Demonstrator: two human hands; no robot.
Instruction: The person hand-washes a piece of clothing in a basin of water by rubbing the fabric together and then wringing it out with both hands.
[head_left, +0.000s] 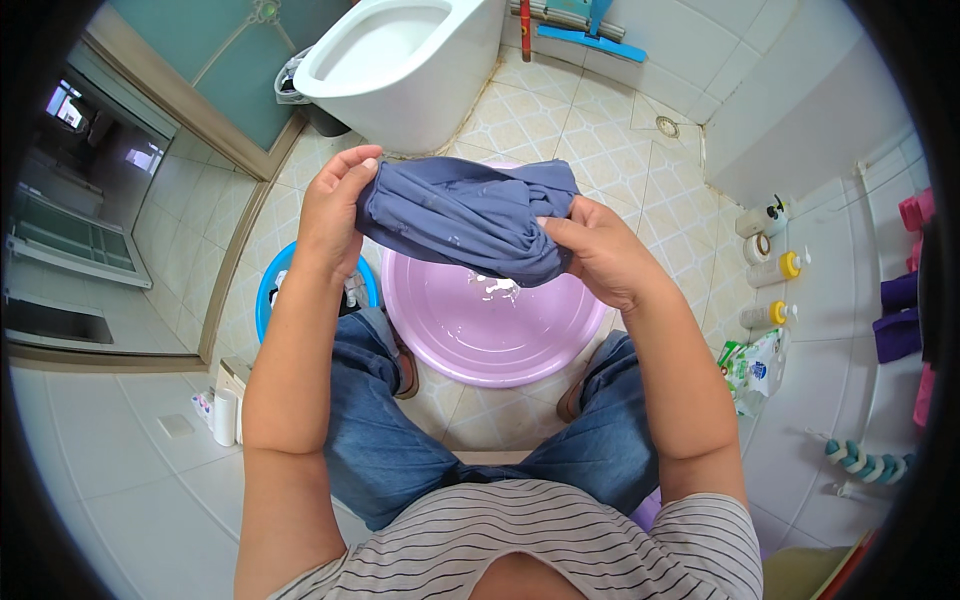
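A blue-grey piece of clothing, gathered in folds, is stretched between my two hands. My left hand pinches its left end between thumb and fingers. At its right end, my right hand grips the bunched fabric. Beneath the cloth, a large pink plastic basin stands on the tiled floor between my feet; light glints off its bottom, and the cloth hides its far part. A blue basin with dark and white items in it is beside it, partly behind my left forearm.
A white toilet stands ahead, with a waste bin at its left. Pump bottles and a green-white plastic pack line the right wall. A blue squeegee leans at the far wall. A framed glass door is at left.
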